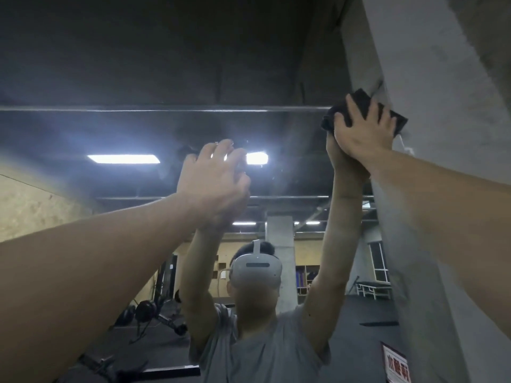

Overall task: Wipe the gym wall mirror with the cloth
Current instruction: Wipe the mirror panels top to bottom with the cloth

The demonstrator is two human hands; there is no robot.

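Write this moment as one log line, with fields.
step: wiping upper right | right hand: presses dark cloth on mirror | left hand: raised, no cloth

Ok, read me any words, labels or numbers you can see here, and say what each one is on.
Red-bordered sign, seen at the lower right of the mirror: large red characters, too blurred and cut off to read.
Headset in the reflection: no readable marking.
Nothing else bears text.

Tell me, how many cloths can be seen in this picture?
1. The dark cloth is under the right hand, pressed on the mirror near its upper right corner. No other cloth shows.
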